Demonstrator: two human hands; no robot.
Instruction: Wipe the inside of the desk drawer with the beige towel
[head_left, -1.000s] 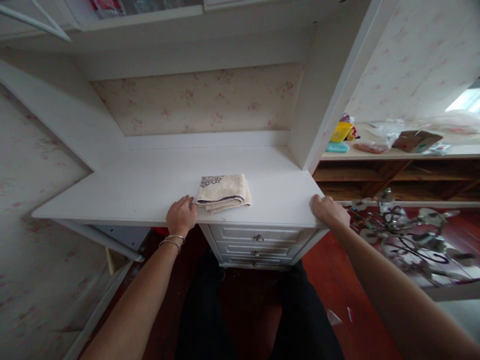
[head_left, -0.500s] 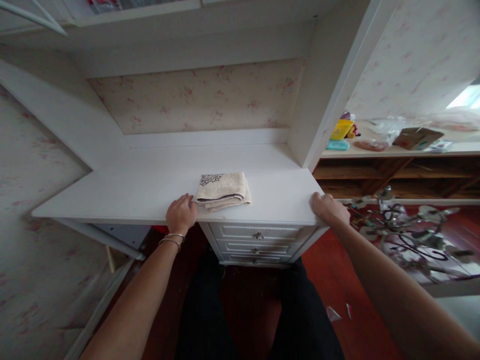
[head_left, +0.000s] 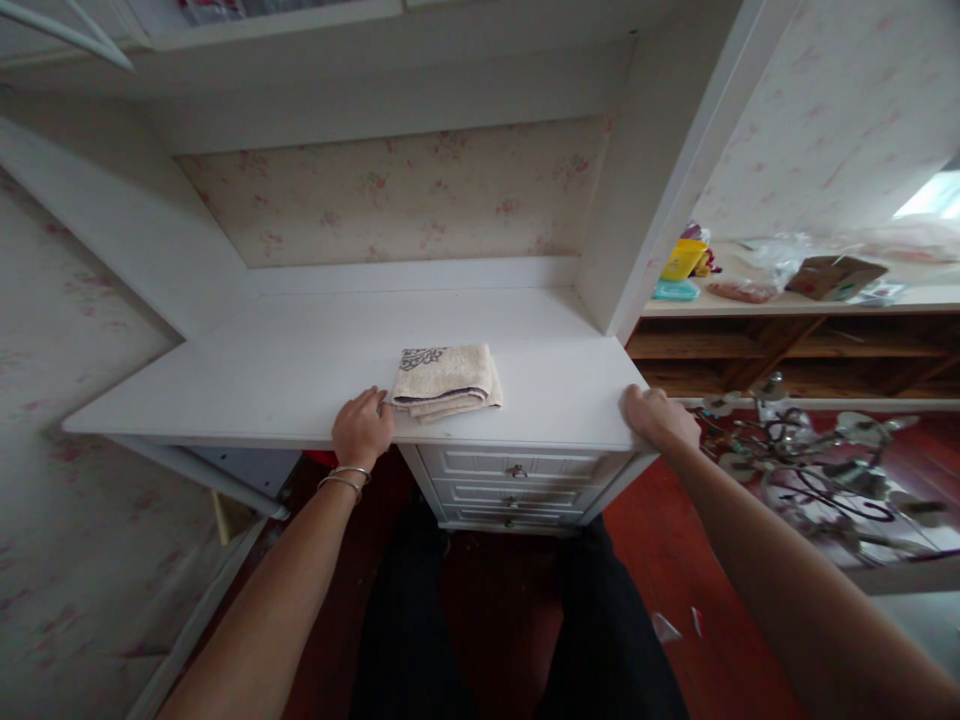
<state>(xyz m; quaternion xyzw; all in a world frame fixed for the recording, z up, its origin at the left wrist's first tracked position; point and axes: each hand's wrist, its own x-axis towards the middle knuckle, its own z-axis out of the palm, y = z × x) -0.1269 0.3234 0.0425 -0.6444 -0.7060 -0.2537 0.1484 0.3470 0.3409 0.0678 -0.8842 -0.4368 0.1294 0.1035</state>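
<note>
A white desk (head_left: 300, 370) stands in front of me, and a folded beige cloth (head_left: 442, 378) with a dark pattern lies near its front edge. My left hand (head_left: 363, 428) is closed over the front edge, just left of the cloth. Its fingertips sit on the desktop, close to the cloth's corner. At the right front corner, my right hand (head_left: 658, 418) is wrapped round the desk's side edge; some of its fingers are hidden. Below the top, a white drawer unit (head_left: 517, 467) with round knobs is closed.
An upright white panel (head_left: 667, 160) rises at the desk's right, under an overhead cabinet. Farther right, a low wooden shelf (head_left: 705, 345) bears a yellow container (head_left: 683, 259), plastic bags and a cardboard box (head_left: 834, 276). A chandelier (head_left: 814, 470) lies beside my right arm. Plastic scraps litter the red floor.
</note>
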